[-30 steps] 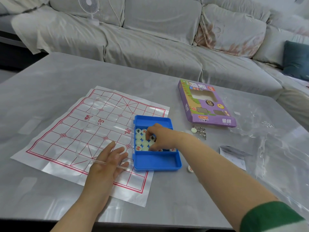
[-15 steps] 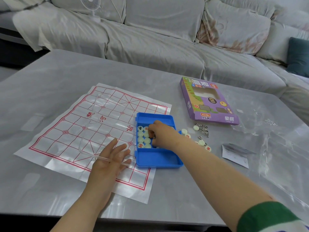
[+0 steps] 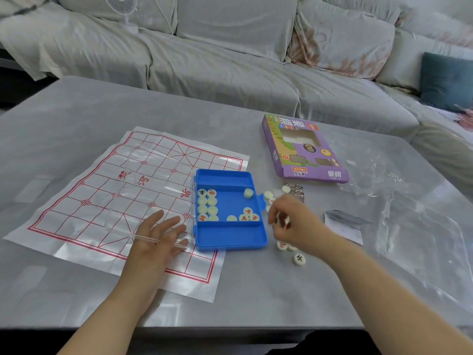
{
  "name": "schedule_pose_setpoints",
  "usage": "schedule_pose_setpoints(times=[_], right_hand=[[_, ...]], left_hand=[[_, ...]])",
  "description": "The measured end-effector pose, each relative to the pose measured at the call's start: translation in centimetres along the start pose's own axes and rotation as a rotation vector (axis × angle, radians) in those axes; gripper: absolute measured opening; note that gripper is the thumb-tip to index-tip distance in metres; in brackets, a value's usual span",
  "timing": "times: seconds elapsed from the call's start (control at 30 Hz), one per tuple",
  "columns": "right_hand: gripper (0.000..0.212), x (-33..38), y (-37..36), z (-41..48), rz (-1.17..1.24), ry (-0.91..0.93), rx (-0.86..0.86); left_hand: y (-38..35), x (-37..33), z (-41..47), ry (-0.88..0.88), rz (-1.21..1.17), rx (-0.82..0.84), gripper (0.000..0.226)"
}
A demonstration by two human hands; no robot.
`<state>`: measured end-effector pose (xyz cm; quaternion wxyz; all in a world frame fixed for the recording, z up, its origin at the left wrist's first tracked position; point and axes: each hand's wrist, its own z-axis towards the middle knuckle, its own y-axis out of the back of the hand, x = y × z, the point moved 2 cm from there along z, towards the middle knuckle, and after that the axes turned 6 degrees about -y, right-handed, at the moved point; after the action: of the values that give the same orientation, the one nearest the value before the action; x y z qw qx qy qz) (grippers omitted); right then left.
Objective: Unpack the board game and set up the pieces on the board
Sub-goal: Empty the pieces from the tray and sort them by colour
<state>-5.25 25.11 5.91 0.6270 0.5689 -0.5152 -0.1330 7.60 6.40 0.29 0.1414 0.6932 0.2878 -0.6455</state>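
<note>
Head view: L hand [image 3: 156, 239] lies flat, fingers straight, on clear lid [image 3: 153, 185] over paper board [image 3: 76, 201]. White pieces [image 3: 207, 201] sit in blue case [image 3: 230, 242]; others loose on table [image 3: 76, 111]. R hand [image 3: 294, 224], blurred, just right of case, fingers curled round a few pieces.

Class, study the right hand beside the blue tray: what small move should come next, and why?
Probably set down what the right hand seems to pinch, beside the loose pieces on the table: it hovers there, blurred, and other pieces lie in the blue tray.
</note>
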Motion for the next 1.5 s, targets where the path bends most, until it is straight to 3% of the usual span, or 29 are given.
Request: schedule_pose_setpoints(times=[0.1,0.23,0.33,0.6,0.7,0.83,0.93,1.1,1.5], right_hand=[[0.041,-1.8,-2.6,-2.5,-0.094,-0.007,0.063],[0.016,-2.7,-3.2,-3.0,-0.115,-0.017,0.02],[0.028,-2.9,-2.9,-3.1,-0.164,-0.025,0.027],[0.024,-0.3,0.8,-1.1,-0.09,-0.03,-0.141],[0.028,2.2,0.2,2.1,-0.149,-0.01,-0.043],[0.037,3.9,-1.7,5.5,-0.437,0.049,0.184],[0.05,4.4,-2.2,6.7,-0.447,0.061,0.265],[0.066,5.8,-3.6,7.5,-0.351,0.082,0.258],[0.052,6.3,-3.9,7.5,-0.34,0.096,0.234]], left_hand=[[-0.1,-0.1,-0.1,-0.032,0.089,-0.009,0.031],[-0.4,0.0,-0.4,-0.034,0.158,-0.015,0.043],[-0.4,-0.3,-0.6,-0.048,0.178,-0.016,0.045],[-0.4,-0.3,-0.4,-0.016,0.015,-0.01,0.037],[-0.5,-0.3,-0.4,-0.015,-0.025,-0.01,0.038],[-0.5,-0.2,-0.2,-0.005,-0.107,-0.026,0.038],[-0.2,0.0,0.2,0.002,-0.149,-0.028,0.039],[0.1,0.7,0.6,-0.006,-0.196,-0.008,0.039],[0.0,0.2,0.4,-0.002,-0.16,-0.015,0.037]])
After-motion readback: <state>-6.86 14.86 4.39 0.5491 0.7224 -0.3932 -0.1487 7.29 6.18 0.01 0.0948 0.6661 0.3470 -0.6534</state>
